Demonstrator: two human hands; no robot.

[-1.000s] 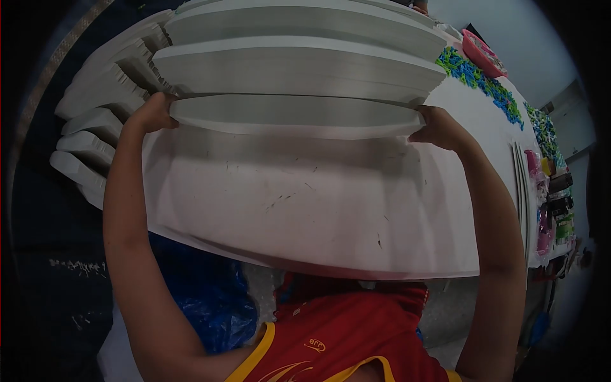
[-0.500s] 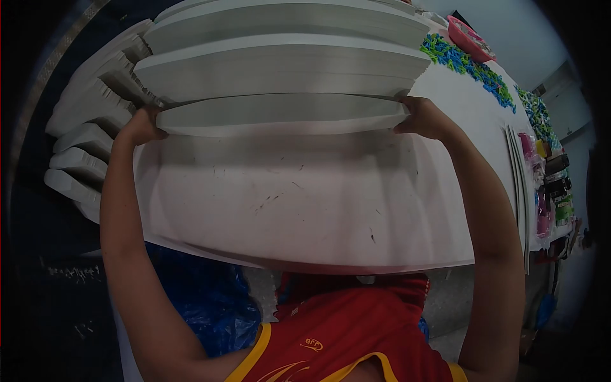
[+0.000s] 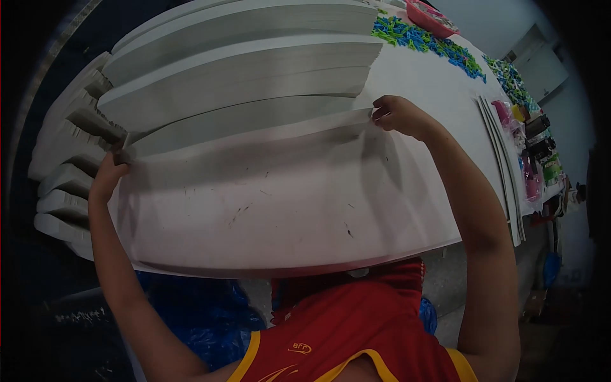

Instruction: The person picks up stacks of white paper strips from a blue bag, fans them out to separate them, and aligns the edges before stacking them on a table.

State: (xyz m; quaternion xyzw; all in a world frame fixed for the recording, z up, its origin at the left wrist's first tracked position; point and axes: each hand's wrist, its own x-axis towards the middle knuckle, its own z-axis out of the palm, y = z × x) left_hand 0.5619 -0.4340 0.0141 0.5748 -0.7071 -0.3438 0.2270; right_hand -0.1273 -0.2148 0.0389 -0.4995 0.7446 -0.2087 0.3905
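A thick stack of white sheets (image 3: 248, 124) lies on the white table (image 3: 286, 210), the nearest of several such stacks. My left hand (image 3: 109, 173) grips the stack's left end, fingers curled over its edge. My right hand (image 3: 398, 116) holds the right end, fingertips pinching the lower sheets. Behind it lie two taller stacks of white sheets (image 3: 242, 70). Both of my arms reach forward across the table's scuffed top.
More white stacks (image 3: 60, 184) are piled at the table's left edge. Green and blue small pieces (image 3: 426, 39) and a pink tray (image 3: 433, 14) lie at the far right. Thin white boards (image 3: 503, 165) and coloured items (image 3: 538, 156) line the right side. Blue plastic (image 3: 203, 318) sits below the table.
The view has swung left and tilted. My left hand slid down along the stack's left end, and my right hand shifted from gripping the whole end to pinching its lower sheets.
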